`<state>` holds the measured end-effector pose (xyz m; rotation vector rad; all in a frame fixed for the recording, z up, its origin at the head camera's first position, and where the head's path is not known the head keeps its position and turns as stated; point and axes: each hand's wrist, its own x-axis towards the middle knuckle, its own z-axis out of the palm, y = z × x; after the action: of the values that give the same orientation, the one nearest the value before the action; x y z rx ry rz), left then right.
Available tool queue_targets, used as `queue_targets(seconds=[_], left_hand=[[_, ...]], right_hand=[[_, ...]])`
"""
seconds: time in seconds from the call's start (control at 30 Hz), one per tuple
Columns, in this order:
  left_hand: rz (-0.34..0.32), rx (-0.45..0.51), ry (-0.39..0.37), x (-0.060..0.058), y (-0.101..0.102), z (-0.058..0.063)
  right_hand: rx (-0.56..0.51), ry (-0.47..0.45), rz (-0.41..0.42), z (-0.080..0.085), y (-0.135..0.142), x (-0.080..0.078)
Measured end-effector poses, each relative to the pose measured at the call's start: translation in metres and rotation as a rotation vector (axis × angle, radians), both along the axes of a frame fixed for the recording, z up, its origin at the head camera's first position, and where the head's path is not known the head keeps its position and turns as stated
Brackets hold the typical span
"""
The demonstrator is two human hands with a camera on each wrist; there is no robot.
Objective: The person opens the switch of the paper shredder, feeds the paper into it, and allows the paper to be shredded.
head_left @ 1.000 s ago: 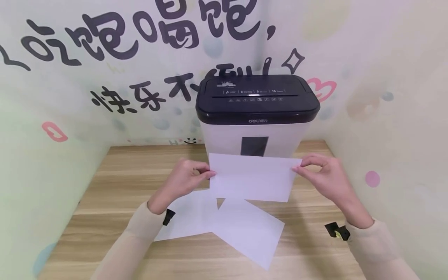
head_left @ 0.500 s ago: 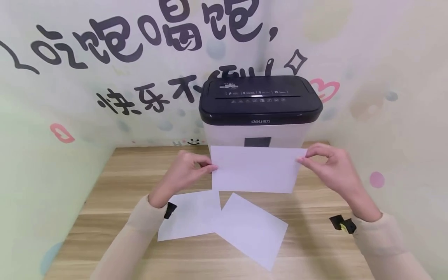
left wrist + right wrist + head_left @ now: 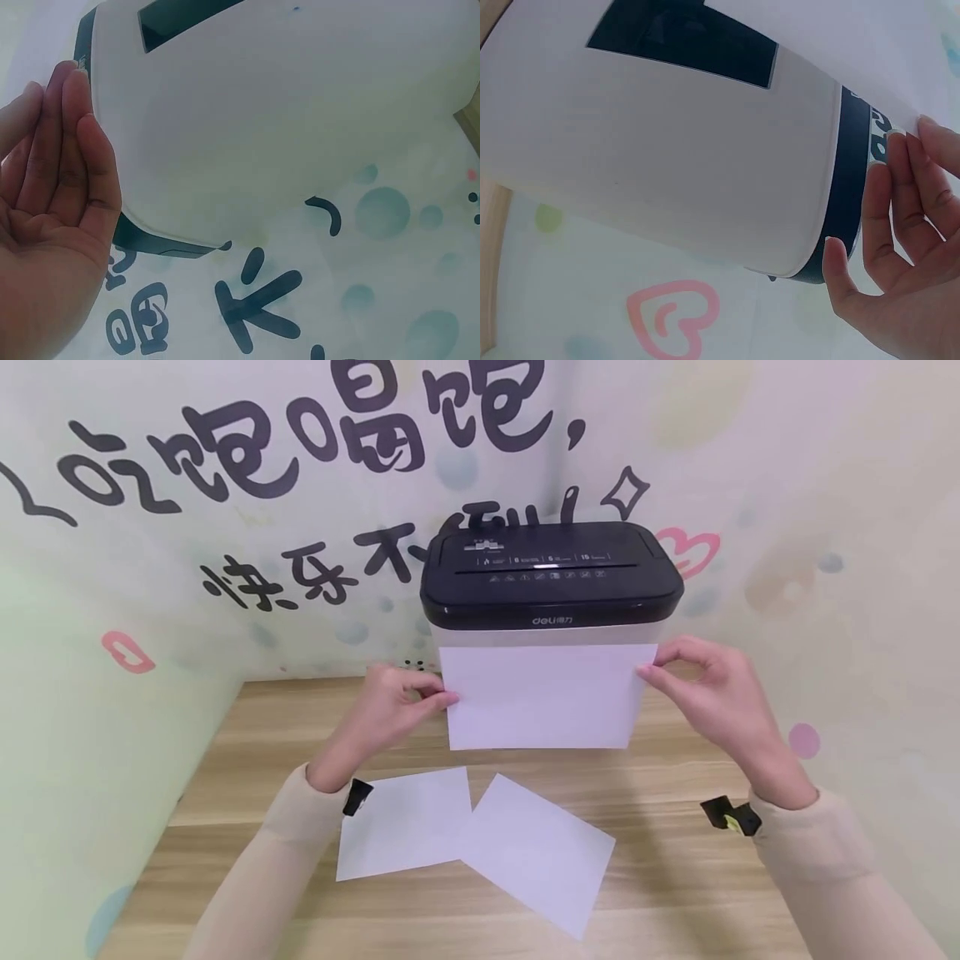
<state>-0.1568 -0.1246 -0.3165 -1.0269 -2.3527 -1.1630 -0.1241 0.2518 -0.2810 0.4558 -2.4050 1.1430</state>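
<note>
A white sheet of paper (image 3: 543, 697) is held up in front of a paper shredder, its top edge just under the dark lid (image 3: 551, 572). My left hand (image 3: 401, 710) pinches the sheet's left edge between thumb and fingers. On the other side, my right hand (image 3: 705, 689) pinches the upper right corner. The shredder's feed slot (image 3: 547, 568) runs across the lid, above the sheet. In the right wrist view, the shredder's pale body (image 3: 705, 150) shows behind the paper (image 3: 855, 45). The left wrist view has the fingers (image 3: 64, 157) beside the lid's edge.
Two more white sheets lie on the wooden table (image 3: 675, 893): a left one (image 3: 408, 822) and a right one (image 3: 540, 852), meeting near the middle. A wall with black lettering (image 3: 315, 572) stands close behind the shredder, and a side wall (image 3: 862, 610) closes off the right.
Both hands have raised the sheet toward the shredder's lid, so it now covers the window on the front. The two sheets on the table have stayed put.
</note>
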Motion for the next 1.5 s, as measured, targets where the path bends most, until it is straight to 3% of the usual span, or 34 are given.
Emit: queue_targets(seconds=[0.13,0.47,0.67,0.9,1.27,1.5], left_hand=[[-0.006,-0.002,-0.007,-0.002,-0.003,0.007],[-0.007,-0.012,0.081,-0.010,-0.003,0.030],[-0.016,-0.017,0.108,-0.013,-0.001,0.036],[-0.016,-0.017,0.081,-0.017,0.001,0.046],[-0.008,-0.003,0.165,-0.027,0.003,0.058],[0.014,0.018,0.172,-0.031,0.002,0.064]], right_hand=[[-0.019,-0.002,0.013,0.007,-0.002,-0.003],[-0.044,0.066,0.043,0.023,-0.003,-0.010],[-0.048,0.063,0.015,0.033,-0.001,-0.011],[-0.057,0.038,-0.010,0.046,0.000,-0.014],[-0.100,0.029,-0.019,0.064,0.001,-0.022],[-0.114,0.020,0.030,0.078,-0.001,-0.034]])
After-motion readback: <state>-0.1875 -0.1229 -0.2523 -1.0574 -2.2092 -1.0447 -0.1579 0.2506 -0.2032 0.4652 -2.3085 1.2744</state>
